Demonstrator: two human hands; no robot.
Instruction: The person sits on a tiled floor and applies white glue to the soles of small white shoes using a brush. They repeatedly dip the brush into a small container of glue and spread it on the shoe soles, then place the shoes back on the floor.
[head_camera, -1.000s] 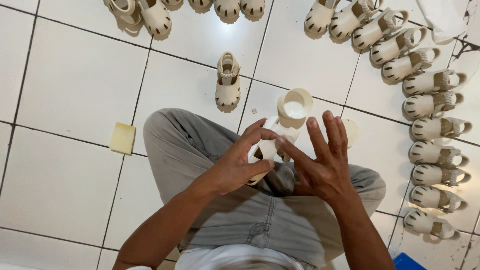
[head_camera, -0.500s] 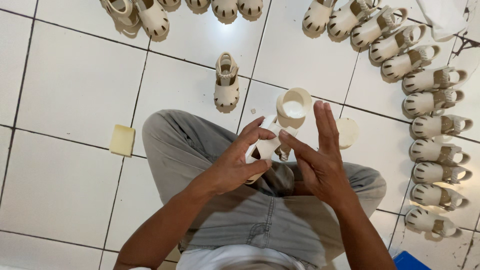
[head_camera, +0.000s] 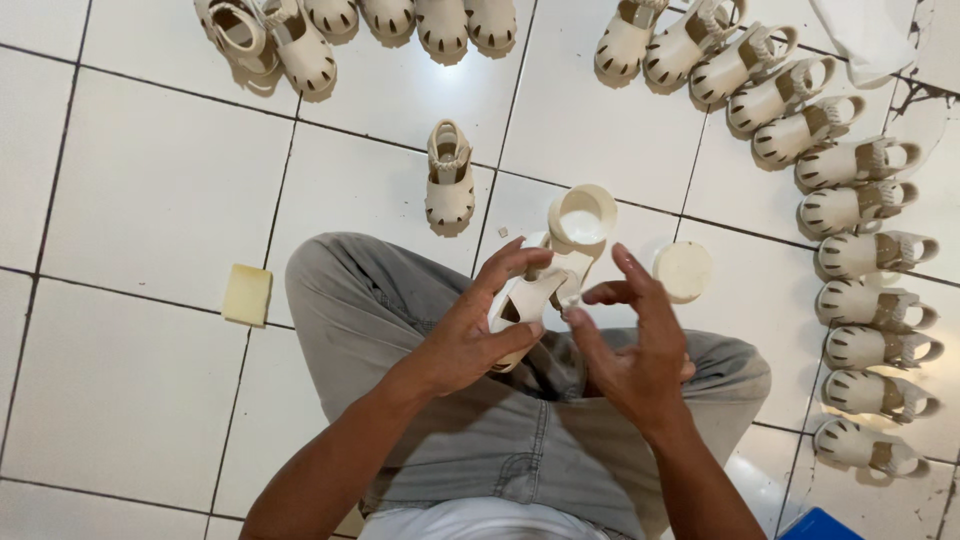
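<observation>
Over my lap, my left hand (head_camera: 470, 335) grips a small cream sandal (head_camera: 525, 300), fingers wrapped around its side and sole. My right hand (head_camera: 625, 345) is beside it with fingers spread, thumb and forefinger touching the sandal's strap end. Just beyond the hands on the floor stands an open white jar (head_camera: 582, 218) with white paste inside, and its round lid (head_camera: 681, 270) lies to the right. I sit on the tiled floor in grey trousers (head_camera: 400, 300).
One finished cream sandal (head_camera: 449, 178) stands alone ahead on the tiles. Several more sandals line the top edge (head_camera: 300, 40) and curve down the right side (head_camera: 860, 255). A yellow sponge block (head_camera: 246, 295) lies at left. A blue thing (head_camera: 820, 525) shows at bottom right.
My right hand has lowered from an open, raised spread and brought its fingertips onto the sandal's strap. The left hand keeps hold of the sandal, shifted slightly.
</observation>
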